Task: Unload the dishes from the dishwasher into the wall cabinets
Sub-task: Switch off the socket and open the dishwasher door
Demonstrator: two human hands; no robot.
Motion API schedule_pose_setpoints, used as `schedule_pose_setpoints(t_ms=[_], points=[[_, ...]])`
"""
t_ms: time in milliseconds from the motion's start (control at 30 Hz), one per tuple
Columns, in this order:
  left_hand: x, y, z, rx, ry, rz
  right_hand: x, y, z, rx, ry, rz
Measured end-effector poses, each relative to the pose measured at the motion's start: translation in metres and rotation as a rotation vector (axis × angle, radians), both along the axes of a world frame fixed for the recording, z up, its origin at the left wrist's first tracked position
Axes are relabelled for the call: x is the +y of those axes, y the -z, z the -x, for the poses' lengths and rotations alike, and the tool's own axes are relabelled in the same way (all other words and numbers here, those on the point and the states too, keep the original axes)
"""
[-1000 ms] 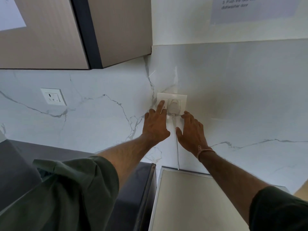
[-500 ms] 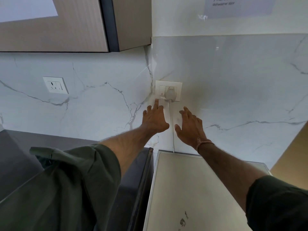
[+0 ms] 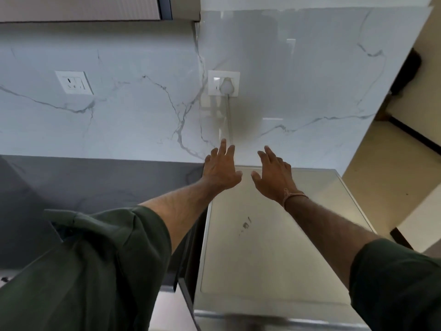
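Observation:
My left hand (image 3: 222, 169) and my right hand (image 3: 274, 176) are both stretched forward, fingers spread, holding nothing. They hover above the back edge of the dishwasher's flat beige top (image 3: 269, 247). On the marble wall above them is a white switch socket (image 3: 223, 82) with a white plug in it, and its cable (image 3: 230, 120) runs down behind the dishwasher. The underside of the wall cabinets (image 3: 78, 8) shows at the top left. No dishes are in view.
A dark grey counter (image 3: 71, 187) lies left of the dishwasher. A second white socket (image 3: 74, 82) sits on the marble backsplash at the left. A beige floor with dark strips (image 3: 393, 163) shows at the right.
Both hands have come down and away from the switch socket. My view has tilted down, so the cabinets moved up and more of the dishwasher top shows.

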State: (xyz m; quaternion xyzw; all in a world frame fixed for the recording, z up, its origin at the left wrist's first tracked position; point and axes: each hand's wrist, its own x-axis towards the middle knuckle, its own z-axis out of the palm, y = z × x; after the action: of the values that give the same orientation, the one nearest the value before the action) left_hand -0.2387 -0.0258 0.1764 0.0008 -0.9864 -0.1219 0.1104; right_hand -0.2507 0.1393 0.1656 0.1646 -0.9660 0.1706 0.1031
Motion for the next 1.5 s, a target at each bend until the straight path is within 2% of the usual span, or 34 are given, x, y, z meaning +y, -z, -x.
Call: schedule_pose_setpoints(t_ms=[233,533,700,833,933,1000,1067,1167,1267,1367,1500], points=[[0.042,0.043,-0.083,-0.056,0.015,-0.067,0.047,0.038,-0.085,-0.051,0.036,-0.012],[0.115,0.108,-0.203,-0.187,-0.067,-0.153,0.116,0.104,-0.191,-0.149,0.061,-0.028],[0.158,0.156,-0.265,-0.285,-0.232,-0.417,0.149,0.151,-0.245,-0.222,0.093,0.072],[0.186,0.21,-0.298,-0.424,-0.389,-0.829,0.166,0.193,-0.276,-0.328,0.147,0.289],[0.202,0.242,-0.308,-0.593,-0.544,-1.409,0.168,0.224,-0.288,-0.486,0.307,0.511],[0.208,0.255,-0.306,-0.615,-0.574,-1.768,0.166,0.24,-0.29,-0.67,0.502,0.862],[0.21,0.264,-0.297,-0.542,-0.549,-2.006,0.164,0.25,-0.286,-0.851,0.626,1.286],[0.213,0.269,-0.282,-0.433,-0.522,-2.184,0.165,0.268,-0.275,-0.92,0.597,1.749],[0.213,0.273,-0.272,-0.374,-0.527,-2.31,0.163,0.274,-0.268,-0.911,0.56,1.977],[0.213,0.279,-0.273,-0.358,-0.491,-2.372,0.16,0.275,-0.271,-0.907,0.531,2.053],[0.213,0.283,-0.286,-0.353,-0.486,-2.372,0.16,0.278,-0.285,-0.895,0.544,2.015]])
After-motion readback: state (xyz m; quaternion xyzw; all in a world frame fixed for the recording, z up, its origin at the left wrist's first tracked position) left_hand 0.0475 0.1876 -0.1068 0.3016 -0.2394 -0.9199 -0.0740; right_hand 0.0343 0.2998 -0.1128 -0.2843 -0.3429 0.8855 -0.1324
